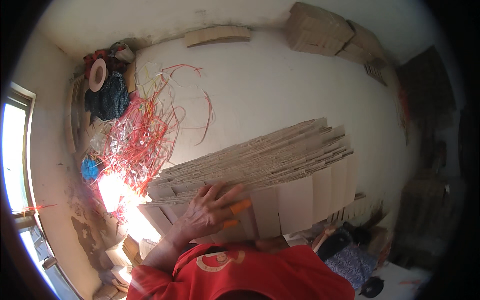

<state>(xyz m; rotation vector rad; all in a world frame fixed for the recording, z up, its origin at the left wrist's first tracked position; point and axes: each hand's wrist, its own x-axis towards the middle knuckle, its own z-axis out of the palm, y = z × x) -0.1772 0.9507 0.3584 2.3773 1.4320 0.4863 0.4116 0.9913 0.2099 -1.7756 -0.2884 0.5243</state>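
Note:
A long, slanting stack of flat cardboard sheets (300,200) lies in front of my body, its many layered edges fanned toward the far side. Across the near left part of it rests my left hand (215,210), back upward, fingers stretched and a little spread over the sheets. Two of those fingers wear orange bands (240,206). Nothing shows gripped in that hand. A brownish patch, perhaps part of my right hand or arm (272,244), shows under the near edge of the cardboard; its fingers are hidden.
Red and clear strapping strips (142,132) lie tangled at left, beside dark cloth (107,100) and a pale round hat (98,75). Cardboard bundles (320,30) line the far wall. Another person in patterned clothing (350,262) is at lower right. A bright doorway (15,155) is at left.

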